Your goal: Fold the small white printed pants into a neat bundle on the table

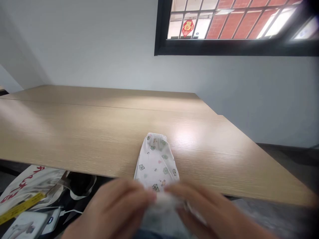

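A white cloth garment piece [156, 162] printed with small green and pink animal figures lies over the front edge of the wooden table [82, 132]. Its far end is gathered like an elastic cuff; whether it is a sleeve or a trouser leg I cannot tell. My left hand [119, 207] pinches the near part of the fabric from the left, fingers closed. From the right, my right hand [204, 209] grips the same part, its fingers bent around the cloth. Both hands are smeared by motion, and the fabric between and below them is blurred.
Below the table's front edge at left are a white bag with red lettering [22, 186], a yellow strip [22, 207], a white device [27, 225] and a white cable [71, 211]. A barred window [224, 23] is set in the wall behind.
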A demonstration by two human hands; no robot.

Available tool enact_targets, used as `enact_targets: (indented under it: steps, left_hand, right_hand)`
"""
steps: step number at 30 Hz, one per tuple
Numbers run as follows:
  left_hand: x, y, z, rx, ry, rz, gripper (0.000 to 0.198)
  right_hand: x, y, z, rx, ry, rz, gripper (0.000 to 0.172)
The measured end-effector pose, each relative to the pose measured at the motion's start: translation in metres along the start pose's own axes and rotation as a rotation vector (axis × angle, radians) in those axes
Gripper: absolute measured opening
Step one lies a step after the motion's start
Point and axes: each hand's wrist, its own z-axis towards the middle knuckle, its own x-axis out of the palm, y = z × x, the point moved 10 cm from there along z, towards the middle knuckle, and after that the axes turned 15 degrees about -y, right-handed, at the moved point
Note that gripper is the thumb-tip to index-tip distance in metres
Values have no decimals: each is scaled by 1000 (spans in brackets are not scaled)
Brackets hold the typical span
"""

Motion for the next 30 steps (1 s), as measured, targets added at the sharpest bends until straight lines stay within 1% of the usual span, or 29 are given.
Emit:
enact_targets:
  steps: [2,4,5,6,7,8,10,11,12,14,15,16,17,18,19,20,21,22,23,24,26,28,30]
  left_hand:
    - [19,27,38,-73,106,2,23]
    - [40,66,79,-176,176,66,20]
    - [52,89,95,-224,214,121,23]
    - [64,108,109,-246,226,145,26]
    - [76,126,118,-264,244,161,27]
    - [88,141,121,-280,274,181,29]
    - [106,162,115,-285,309,216,31]
    - [111,165,108,-278,309,235,34]
    - [112,164,99,-269,295,253,37]
    - [108,152,79,-251,258,270,48]
    - [105,142,70,-243,251,268,52]
    - [102,130,63,-229,253,250,55]
    - [102,117,57,-208,265,212,56]
    - [103,103,53,-178,296,157,55]
    - [109,91,50,-144,349,98,53]
    - [117,82,48,-106,423,52,50]
    - [127,76,46,-69,508,27,48]
    - [139,75,46,-36,589,26,46]
    - [150,78,49,-10,651,45,45]
    - [160,84,55,8,686,70,43]
    - [177,101,74,11,685,98,41]
    - [191,119,91,-30,684,92,41]
    - [204,134,103,-83,704,75,46]
  right_hand:
    - [2,-42,22,124,-29,-56,24]
    - [14,-87,45,231,-19,-32,26]
    - [22,-112,55,297,-10,-37,28]
    - [31,-138,61,387,-1,-56,30]
    - [42,-163,64,473,25,-84,32]
    - [55,-183,65,537,73,-113,32]
    - [76,-208,63,598,174,-132,32]
    - [82,-214,61,604,204,-139,33]
    - [84,-216,59,605,207,-149,33]
    - [74,-212,54,596,139,-205,36]
    - [66,-203,53,548,81,-242,38]
    - [59,-188,52,471,39,-268,39]
    - [56,-169,49,369,24,-269,38]
    - [58,-147,44,257,38,-245,37]
    - [63,-124,36,154,79,-205,36]
    - [72,-103,26,78,145,-158,36]
    - [80,-86,14,36,207,-132,38]
    - [89,-73,3,8,265,-138,40]
    - [95,-61,-7,-16,288,-174,43]
    - [98,-53,-14,-34,274,-228,46]
    - [99,-41,-22,-47,211,-343,49]
    - [99,-35,-28,-41,151,-422,49]
    - [99,-29,-32,-48,117,-450,49]
